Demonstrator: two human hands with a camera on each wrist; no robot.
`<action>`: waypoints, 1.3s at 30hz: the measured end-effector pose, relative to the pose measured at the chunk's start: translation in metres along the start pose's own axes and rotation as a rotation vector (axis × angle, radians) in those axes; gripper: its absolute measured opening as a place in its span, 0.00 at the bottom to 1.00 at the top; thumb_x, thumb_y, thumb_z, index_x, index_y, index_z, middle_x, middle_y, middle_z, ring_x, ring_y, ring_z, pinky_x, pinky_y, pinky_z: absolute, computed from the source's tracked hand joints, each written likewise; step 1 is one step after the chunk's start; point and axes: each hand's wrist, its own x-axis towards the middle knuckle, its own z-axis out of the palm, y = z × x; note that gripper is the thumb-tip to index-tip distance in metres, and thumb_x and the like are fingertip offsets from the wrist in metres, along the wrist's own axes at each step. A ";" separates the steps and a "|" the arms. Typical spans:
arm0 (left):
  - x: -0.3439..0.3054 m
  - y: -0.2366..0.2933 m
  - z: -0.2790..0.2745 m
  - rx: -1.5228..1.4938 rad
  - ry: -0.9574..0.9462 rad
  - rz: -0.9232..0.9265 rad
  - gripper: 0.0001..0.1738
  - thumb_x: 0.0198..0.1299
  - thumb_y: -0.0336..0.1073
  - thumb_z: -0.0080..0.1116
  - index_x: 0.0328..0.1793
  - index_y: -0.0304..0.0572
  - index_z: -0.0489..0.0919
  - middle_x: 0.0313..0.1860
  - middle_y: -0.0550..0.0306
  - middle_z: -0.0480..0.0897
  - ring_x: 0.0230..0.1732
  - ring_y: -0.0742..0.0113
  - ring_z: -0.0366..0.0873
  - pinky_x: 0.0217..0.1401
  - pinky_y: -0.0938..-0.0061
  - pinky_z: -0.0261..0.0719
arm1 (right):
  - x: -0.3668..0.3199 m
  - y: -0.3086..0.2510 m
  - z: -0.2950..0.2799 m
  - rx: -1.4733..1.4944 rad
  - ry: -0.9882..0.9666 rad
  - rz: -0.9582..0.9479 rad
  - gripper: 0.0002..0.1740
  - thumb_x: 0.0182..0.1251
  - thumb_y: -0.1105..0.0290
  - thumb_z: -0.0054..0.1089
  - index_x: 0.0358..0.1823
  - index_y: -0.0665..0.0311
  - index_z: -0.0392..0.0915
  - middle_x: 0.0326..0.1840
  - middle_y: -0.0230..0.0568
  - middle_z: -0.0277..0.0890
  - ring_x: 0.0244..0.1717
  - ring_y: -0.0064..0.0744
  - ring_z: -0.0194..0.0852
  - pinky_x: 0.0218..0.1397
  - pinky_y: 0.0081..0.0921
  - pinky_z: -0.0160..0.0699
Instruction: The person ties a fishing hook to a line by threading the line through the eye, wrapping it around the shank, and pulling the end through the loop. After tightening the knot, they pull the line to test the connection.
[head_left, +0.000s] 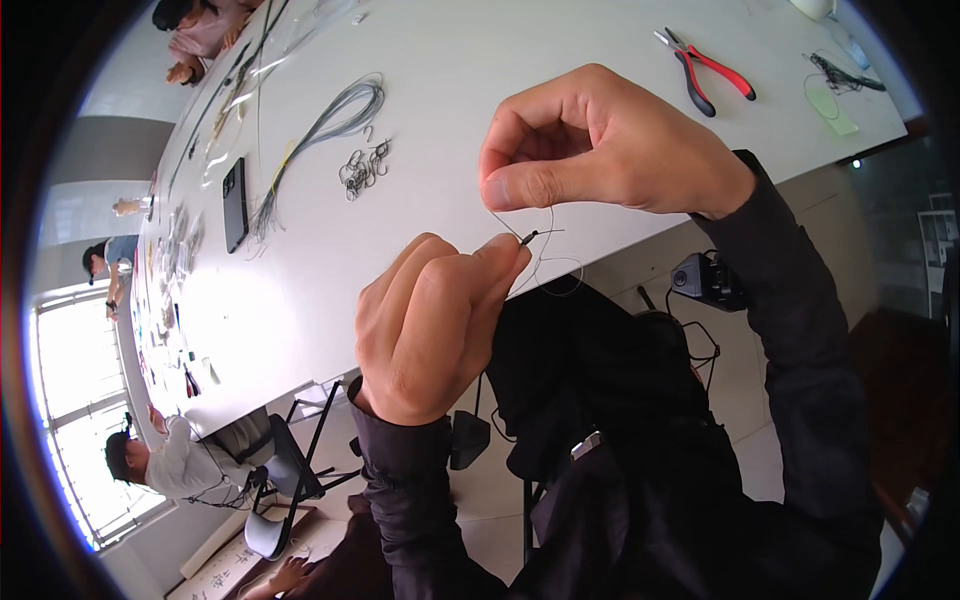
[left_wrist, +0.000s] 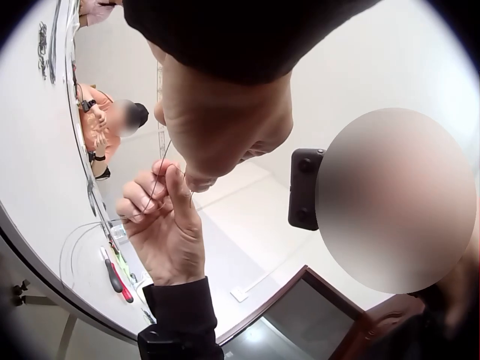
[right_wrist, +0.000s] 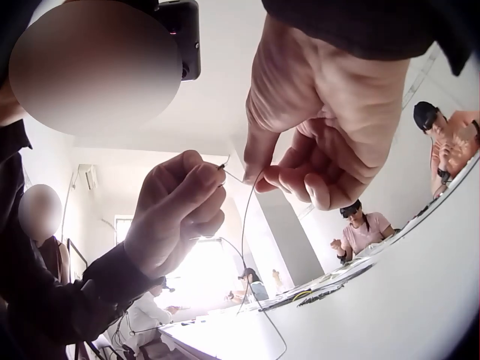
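In the head view the left hand (head_left: pixel 430 325) pinches a small dark piece (head_left: pixel 529 238) between thumb and forefinger, its tip sticking out past them. Up and to the right, the right hand (head_left: pixel 610 145) pinches a thin line (head_left: pixel 507 224) between thumb and forefinger. The line runs down to the dark piece and loops loosely below the right hand. The left wrist view shows the right hand (left_wrist: pixel 169 225) facing the left hand (left_wrist: pixel 221 120). In the right wrist view the line (right_wrist: pixel 244 217) hangs in a long curve by the right hand (right_wrist: pixel 322 112) and left hand (right_wrist: pixel 176 210).
On the white table (head_left: pixel 440 100) lie a pile of small hooks (head_left: pixel 364 170), a yellow-tied bundle of wires (head_left: pixel 335 115), a black phone (head_left: pixel 235 205) and red-handled pliers (head_left: pixel 705 72). Dark tangled strands (head_left: pixel 845 76) lie at the far right. Other people sit around the table.
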 end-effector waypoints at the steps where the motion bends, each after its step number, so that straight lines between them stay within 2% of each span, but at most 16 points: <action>1: -0.001 0.000 0.001 -0.005 0.019 -0.012 0.13 0.49 0.19 0.74 0.35 0.36 0.79 0.17 0.60 0.70 0.16 0.67 0.67 0.18 0.73 0.63 | 0.000 0.002 0.000 0.033 -0.009 0.033 0.09 0.69 0.67 0.68 0.39 0.67 0.83 0.31 0.27 0.80 0.34 0.14 0.75 0.41 0.14 0.74; 4: -0.002 -0.001 0.003 -0.003 0.080 -0.072 0.12 0.49 0.20 0.75 0.35 0.38 0.81 0.17 0.61 0.70 0.16 0.70 0.66 0.18 0.75 0.62 | 0.000 0.011 0.007 0.167 -0.019 0.074 0.10 0.68 0.67 0.69 0.39 0.67 0.83 0.31 0.27 0.80 0.34 0.14 0.75 0.40 0.14 0.74; 7: -0.002 -0.005 0.001 0.044 0.097 -0.149 0.11 0.50 0.22 0.75 0.34 0.40 0.81 0.17 0.61 0.71 0.16 0.73 0.66 0.18 0.77 0.62 | -0.004 0.019 0.018 0.208 0.027 0.033 0.12 0.67 0.64 0.70 0.39 0.68 0.85 0.30 0.30 0.82 0.32 0.16 0.76 0.41 0.17 0.76; 10: -0.002 -0.011 0.000 0.058 0.117 -0.211 0.10 0.52 0.23 0.74 0.33 0.40 0.81 0.20 0.61 0.75 0.17 0.75 0.67 0.20 0.80 0.63 | -0.013 0.008 0.027 0.124 0.065 0.062 0.10 0.67 0.65 0.69 0.38 0.66 0.85 0.29 0.28 0.80 0.29 0.14 0.72 0.36 0.17 0.72; 11: -0.003 -0.018 0.002 0.033 0.130 -0.209 0.10 0.53 0.23 0.74 0.33 0.40 0.81 0.21 0.61 0.76 0.17 0.76 0.68 0.20 0.80 0.64 | -0.017 0.008 0.033 0.109 0.109 0.005 0.08 0.67 0.68 0.68 0.38 0.66 0.85 0.27 0.28 0.80 0.26 0.16 0.69 0.32 0.18 0.70; 13: -0.003 -0.026 0.002 0.022 0.119 -0.211 0.09 0.54 0.23 0.74 0.33 0.39 0.81 0.24 0.60 0.80 0.18 0.76 0.70 0.21 0.81 0.66 | -0.021 0.001 0.035 -0.081 0.179 -0.073 0.07 0.66 0.70 0.68 0.38 0.66 0.84 0.28 0.31 0.80 0.25 0.18 0.70 0.32 0.19 0.70; 14: -0.002 -0.027 0.000 0.036 0.099 -0.214 0.09 0.54 0.23 0.73 0.34 0.39 0.80 0.24 0.59 0.80 0.18 0.75 0.70 0.22 0.80 0.66 | -0.022 -0.003 0.036 -0.177 0.216 -0.111 0.07 0.65 0.71 0.68 0.38 0.67 0.84 0.28 0.32 0.80 0.25 0.20 0.70 0.32 0.19 0.71; 15: -0.002 -0.028 -0.001 0.048 0.078 -0.218 0.09 0.55 0.23 0.73 0.34 0.38 0.80 0.24 0.59 0.80 0.19 0.74 0.71 0.22 0.80 0.67 | -0.024 -0.006 0.036 -0.248 0.231 -0.161 0.05 0.64 0.73 0.67 0.39 0.68 0.83 0.29 0.37 0.80 0.24 0.28 0.72 0.33 0.23 0.73; 18: 0.000 -0.028 -0.004 0.061 0.002 -0.188 0.09 0.55 0.22 0.71 0.34 0.37 0.79 0.24 0.57 0.79 0.20 0.70 0.72 0.23 0.76 0.69 | -0.024 -0.008 0.040 -0.278 0.275 -0.232 0.04 0.63 0.78 0.67 0.38 0.65 0.85 0.30 0.34 0.78 0.27 0.23 0.71 0.32 0.21 0.69; 21: 0.000 -0.026 -0.006 0.029 -0.070 -0.148 0.09 0.55 0.21 0.70 0.35 0.36 0.79 0.24 0.56 0.78 0.21 0.65 0.73 0.24 0.73 0.71 | -0.021 -0.012 0.033 -0.415 0.269 -0.334 0.03 0.63 0.78 0.66 0.38 0.66 0.83 0.30 0.35 0.78 0.27 0.25 0.71 0.32 0.22 0.69; 24: 0.000 -0.022 -0.008 0.020 -0.125 -0.102 0.09 0.54 0.19 0.70 0.36 0.35 0.79 0.24 0.55 0.77 0.21 0.62 0.73 0.23 0.71 0.70 | -0.015 -0.017 0.021 -0.357 0.194 -0.344 0.02 0.64 0.78 0.65 0.36 0.67 0.82 0.29 0.34 0.77 0.27 0.25 0.70 0.33 0.21 0.69; 29: 0.005 -0.012 -0.009 0.002 -0.108 0.053 0.12 0.50 0.17 0.71 0.36 0.34 0.78 0.21 0.56 0.73 0.19 0.63 0.70 0.19 0.69 0.67 | -0.005 -0.019 0.003 -0.157 0.013 -0.156 0.08 0.69 0.69 0.66 0.36 0.66 0.82 0.28 0.27 0.78 0.29 0.15 0.69 0.36 0.18 0.69; 33: 0.004 -0.008 -0.009 0.026 -0.070 0.088 0.13 0.48 0.18 0.73 0.37 0.33 0.79 0.19 0.58 0.72 0.17 0.65 0.68 0.18 0.71 0.65 | 0.004 -0.013 -0.002 -0.058 -0.028 -0.128 0.09 0.69 0.66 0.66 0.38 0.66 0.84 0.29 0.26 0.78 0.32 0.14 0.73 0.41 0.15 0.73; 39: 0.004 -0.005 -0.009 0.065 0.015 0.128 0.14 0.47 0.18 0.75 0.37 0.32 0.80 0.19 0.59 0.74 0.15 0.68 0.65 0.16 0.74 0.62 | 0.010 -0.007 -0.002 0.096 -0.089 0.054 0.12 0.68 0.65 0.68 0.41 0.68 0.84 0.30 0.28 0.80 0.32 0.13 0.74 0.40 0.16 0.74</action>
